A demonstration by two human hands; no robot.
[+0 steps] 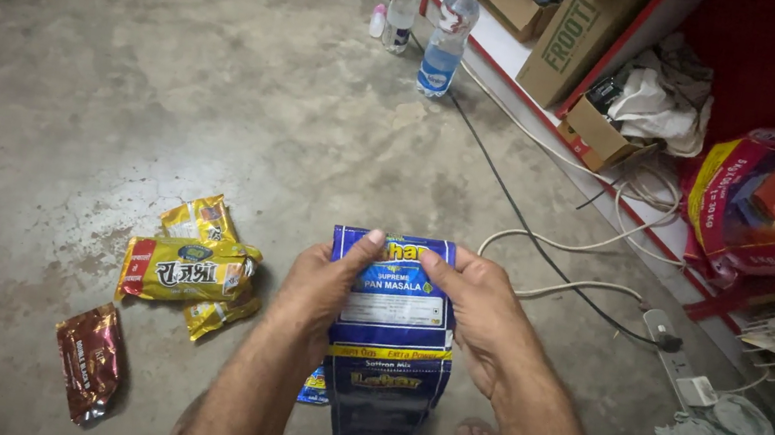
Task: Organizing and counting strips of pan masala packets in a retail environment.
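Both hands [402, 295] pinching blue sachet strip [389, 349] top, long axis hanging downward.

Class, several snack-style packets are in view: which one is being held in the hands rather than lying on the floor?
The blue packet strip, pinched at its top by left hand and right hand. The yellow packets and brown packet lie on the floor.

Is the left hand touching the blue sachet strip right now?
Touching. The head view shows the left hand pinching the top edge of the blue sachet strip, thumb pressed flat on its front, with the right hand gripping the other side.
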